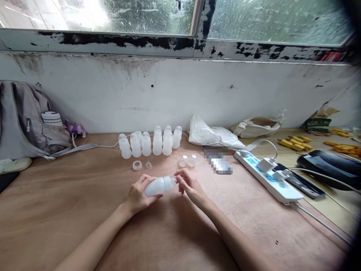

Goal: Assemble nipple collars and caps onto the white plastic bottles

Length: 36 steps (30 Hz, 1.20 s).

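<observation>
My left hand is wrapped round a frosted white baby bottle, which lies tilted with its threaded neck to the right. At that mouth, the fingers of my right hand pinch a small clear piece that looks like a teat; the fingertips partly cover it. Beyond the hands, a white screw ring and a clear teat lie on the wooden table. Two round clear caps and two small white discs are to their right.
Several capped bottles stand in a group near the wall. A white plastic package, a blurred-out flat object and a power strip with plugs and cables occupy the right. At left rests a grey backpack.
</observation>
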Motion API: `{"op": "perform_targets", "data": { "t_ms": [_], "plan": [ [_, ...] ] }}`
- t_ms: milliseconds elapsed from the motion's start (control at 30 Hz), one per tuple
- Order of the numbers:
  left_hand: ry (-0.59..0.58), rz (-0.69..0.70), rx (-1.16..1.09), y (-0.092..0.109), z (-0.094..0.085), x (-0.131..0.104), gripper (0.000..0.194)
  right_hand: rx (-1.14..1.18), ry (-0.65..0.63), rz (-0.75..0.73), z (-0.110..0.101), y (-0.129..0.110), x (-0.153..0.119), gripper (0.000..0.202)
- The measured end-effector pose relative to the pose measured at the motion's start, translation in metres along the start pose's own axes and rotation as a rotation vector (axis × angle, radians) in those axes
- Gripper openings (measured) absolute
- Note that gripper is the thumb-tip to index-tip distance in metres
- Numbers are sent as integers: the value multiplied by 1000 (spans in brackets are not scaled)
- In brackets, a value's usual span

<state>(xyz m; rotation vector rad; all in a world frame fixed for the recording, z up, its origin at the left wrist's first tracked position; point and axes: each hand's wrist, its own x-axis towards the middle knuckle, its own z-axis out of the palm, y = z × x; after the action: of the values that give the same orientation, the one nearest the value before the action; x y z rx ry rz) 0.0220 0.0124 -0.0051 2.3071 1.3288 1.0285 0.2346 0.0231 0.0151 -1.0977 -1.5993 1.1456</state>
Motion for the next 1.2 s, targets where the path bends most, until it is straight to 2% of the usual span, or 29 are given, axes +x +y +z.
{"op": "perform_targets", "data": {
  "t_ms": [67,133,267,367,433,500,567,600,633,733,767,800,867,933,1033,1100,1133,1200],
  "plan": [
    [-14,-9,-28,1,0,0,44,84,-91,2,1,-3,-1,36],
    [-27,-21,-49,2,0,0,45,107,-161,-10,1,-5,-1,40],
    [-15,-46,-62,9,3,-2,43,48,-132,14,0,-4,-1,30],
    [-25,-98,-164,16,4,-1,43,12,-117,7,-1,-6,-3,29],
    [-126,-218,-336,20,3,0,41,8,-131,-23,-1,-10,-5,32],
    [-319,-368,-581,22,1,2,39,14,-138,-41,2,-13,-7,34],
    [-477,-463,-773,25,0,3,39,24,-90,-22,7,-13,-9,28],
    [-493,-479,-795,27,0,2,39,30,-45,-2,10,-12,-9,26],
    [-454,-479,-761,30,0,2,39,35,8,24,13,-11,-9,26],
    [-217,-425,-526,39,3,-1,37,25,130,97,19,-6,-7,29],
    [-172,-419,-494,42,3,-1,37,18,136,108,20,-6,-7,29],
    [-175,-435,-520,43,4,-2,37,13,126,107,19,-5,-7,29],
    [-323,-530,-735,44,3,-3,37,11,71,53,18,-7,-8,28],
    [-544,-638,-1037,42,1,-3,39,-4,6,-58,16,-10,-12,27],
    [-776,-668,-1334,39,-1,-5,46,-43,-38,-197,17,-15,-19,27],
    [-828,-613,-1356,40,0,-7,43,-62,-21,-213,19,-19,-23,25],
    [-818,-577,-1323,42,1,-8,40,-79,-5,-212,19,-20,-25,24],
    [-723,-504,-1188,48,4,-10,30,-130,31,-221,20,-22,-27,23]
  ]
}}
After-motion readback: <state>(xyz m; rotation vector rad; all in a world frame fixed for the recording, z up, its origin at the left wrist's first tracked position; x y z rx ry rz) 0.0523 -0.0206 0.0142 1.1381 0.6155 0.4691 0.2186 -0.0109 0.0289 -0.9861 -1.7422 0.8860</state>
